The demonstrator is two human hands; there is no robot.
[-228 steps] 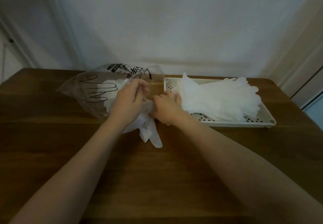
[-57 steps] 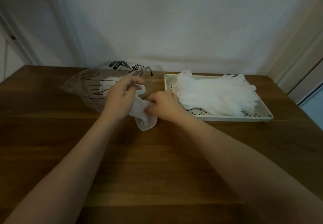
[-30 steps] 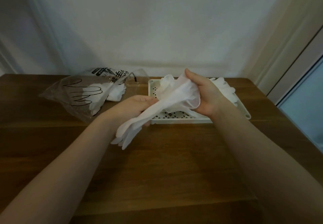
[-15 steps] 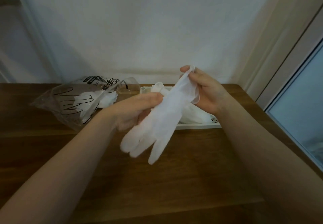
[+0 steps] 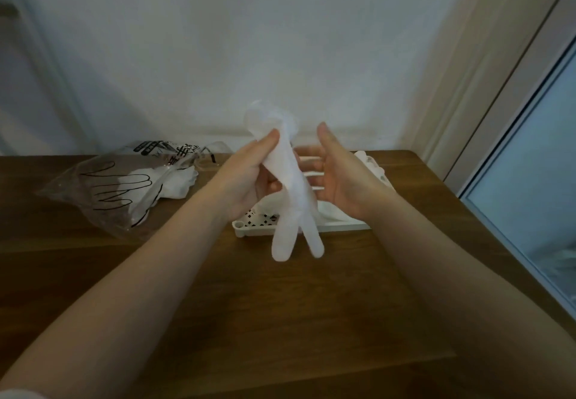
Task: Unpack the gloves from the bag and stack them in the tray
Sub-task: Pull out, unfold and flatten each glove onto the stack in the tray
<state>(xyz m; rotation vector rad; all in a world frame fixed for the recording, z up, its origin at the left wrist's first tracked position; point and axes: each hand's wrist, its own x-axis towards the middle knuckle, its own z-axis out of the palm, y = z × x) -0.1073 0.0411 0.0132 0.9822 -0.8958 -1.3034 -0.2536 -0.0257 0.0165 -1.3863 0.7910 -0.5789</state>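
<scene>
Step in hand: one glove [image 5: 291, 186] is held up above the tray [image 5: 249, 231], pinched near its cuff by the left hand [image 5: 249, 177]. Right hand [image 5: 339, 177] is spread, empty, just beside. Next: glove needs flattening, then laying on the stack. Bag [image 5: 103, 186] with more gloves is left on the table [image 5: 218, 289].

We see a dark wooden table [image 5: 280, 305] running up to a plain white wall [image 5: 249, 40] on the far side. At right a pale door frame [image 5: 486, 93] slants upward, with a bluish glass pane [image 5: 536, 161] beside it. The light is dim.
</scene>
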